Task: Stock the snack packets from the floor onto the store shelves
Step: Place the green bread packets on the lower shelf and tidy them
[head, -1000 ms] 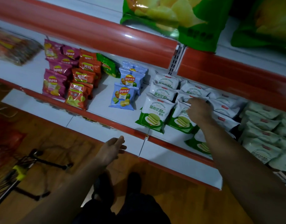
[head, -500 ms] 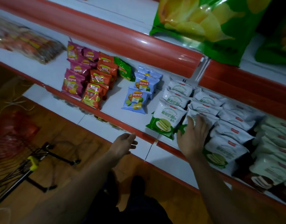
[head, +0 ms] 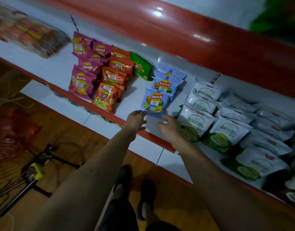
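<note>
Presently left hand [head: 136, 120] touches near-left corner of blue packet [head: 156, 102], pinch unclear; right hand [head: 170, 129], fingers loose, empty. Nudge both corners evenly, squaring it to shelf [head: 135, 90].

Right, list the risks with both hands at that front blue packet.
1. The front blue packet lies close to the shelf's red lip; a nudge from the left hand at its corner might slide it off.
2. The right hand is beside the front white-green packet, also at the lip; the wrist could brush it loose.
3. The blue packet behind overlaps it, so pulling one may shift both.
</note>
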Demonstrator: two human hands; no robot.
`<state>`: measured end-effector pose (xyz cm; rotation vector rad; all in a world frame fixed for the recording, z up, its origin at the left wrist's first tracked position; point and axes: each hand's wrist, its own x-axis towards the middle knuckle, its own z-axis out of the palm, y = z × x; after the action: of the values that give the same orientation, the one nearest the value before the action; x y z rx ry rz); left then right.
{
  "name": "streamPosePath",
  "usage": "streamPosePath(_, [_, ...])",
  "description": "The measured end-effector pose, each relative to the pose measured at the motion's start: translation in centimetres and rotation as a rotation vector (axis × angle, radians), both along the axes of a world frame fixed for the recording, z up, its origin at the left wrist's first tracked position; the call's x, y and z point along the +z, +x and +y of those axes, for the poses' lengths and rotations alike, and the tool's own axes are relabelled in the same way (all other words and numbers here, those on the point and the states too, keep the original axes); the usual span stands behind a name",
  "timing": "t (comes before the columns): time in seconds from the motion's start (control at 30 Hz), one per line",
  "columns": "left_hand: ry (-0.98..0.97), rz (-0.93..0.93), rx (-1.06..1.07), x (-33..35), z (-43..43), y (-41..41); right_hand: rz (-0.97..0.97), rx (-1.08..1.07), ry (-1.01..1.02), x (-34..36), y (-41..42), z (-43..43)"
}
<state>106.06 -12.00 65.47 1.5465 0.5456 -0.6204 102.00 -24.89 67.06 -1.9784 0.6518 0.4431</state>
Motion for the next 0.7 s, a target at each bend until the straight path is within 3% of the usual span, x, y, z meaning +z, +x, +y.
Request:
streamPosePath(0.13, [-0.053, 0.037, -0.007, -1.6, 0.6, 3.7, 0.075, -0.091, 0.010, -4.9, 4.7, 0.5])
streamPosePath(0.3, [-0.050, 0.023, -0.011, -4.3, 1.1, 7.4, 0.037, -0.275, 0.206, -5.1, 7.3, 2.1])
streamPosePath(0.5, [-0.006, -0.025, -0.118, -5.6, 1.4, 8.1, 0.048, -0.336, 0.213, -6.4, 7.8, 2.5])
streamPosePath(0.7, [0.048, -0.171, -0.131, -5.4, 1.3, 8.5, -0.097, -0.407, 0.165, -5.8, 7.7, 2.0])
